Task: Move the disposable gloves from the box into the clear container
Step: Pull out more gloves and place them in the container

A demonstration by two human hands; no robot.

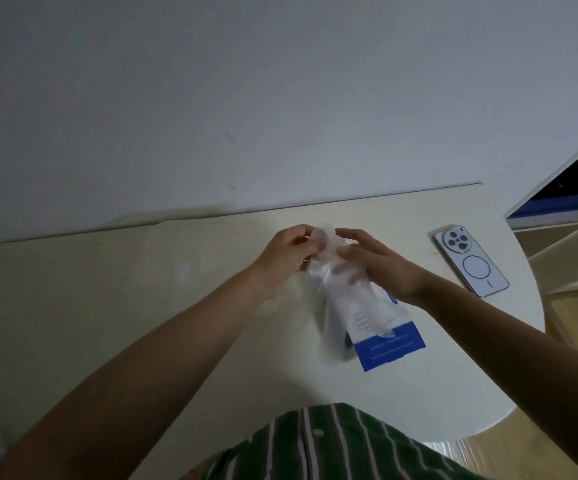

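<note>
Above the table [107,306], left hand [289,252] pinches the top of a blurred see-through glove [332,289]; right hand [381,261], fingers nearly straight, touches it. Glove drapes toward five o'clock, hiding the top of the box [389,348]

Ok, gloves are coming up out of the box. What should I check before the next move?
1. Left hand pinches the gloves: ok.
2. Right hand has a real hold: cannot tell; its fingers lie against the gloves.
3. Gloves fully out of the box: cannot tell; their lower end hangs at the box.
4. Container located: cannot tell; none shows plainly.
5. Phone lies apart from the hands and box: ok.
</note>
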